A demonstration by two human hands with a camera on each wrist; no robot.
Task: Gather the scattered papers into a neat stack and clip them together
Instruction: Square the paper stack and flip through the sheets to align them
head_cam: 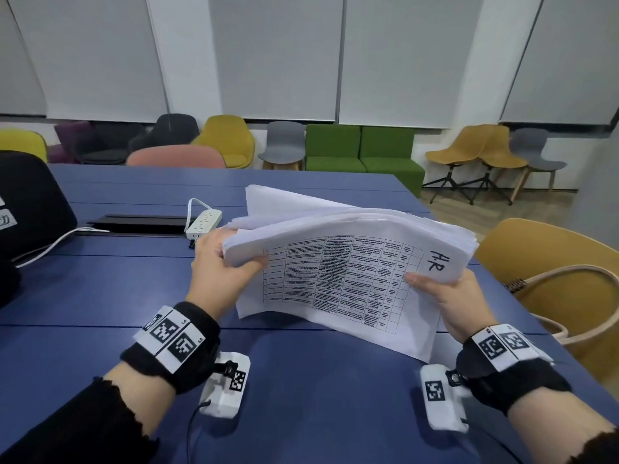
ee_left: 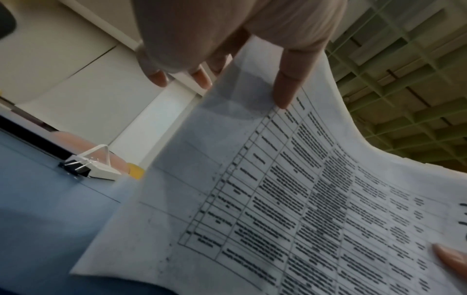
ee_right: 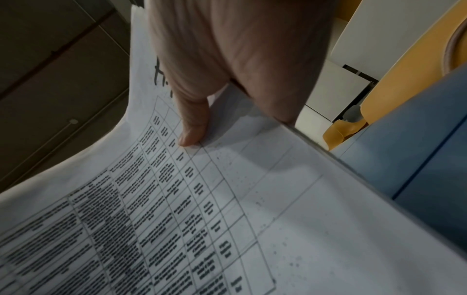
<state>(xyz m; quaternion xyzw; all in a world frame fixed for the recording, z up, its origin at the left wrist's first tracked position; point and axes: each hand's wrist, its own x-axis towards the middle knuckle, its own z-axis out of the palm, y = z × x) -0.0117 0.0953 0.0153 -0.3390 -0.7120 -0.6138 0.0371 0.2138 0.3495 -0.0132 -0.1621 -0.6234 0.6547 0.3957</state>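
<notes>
Nearby, power strip (head_cam: 203,224) (binder clip (ee_left: 76,168) beside), yellow chair (head_cam: 549,262).

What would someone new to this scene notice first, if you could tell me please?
A thick, fanned stack of papers held up over the blue table, its top sheet a printed grid with "HR" handwritten at the right end. The left hand grips its left end, the right hand its right. Behind the left hand, a white power strip lies on the table.
</notes>
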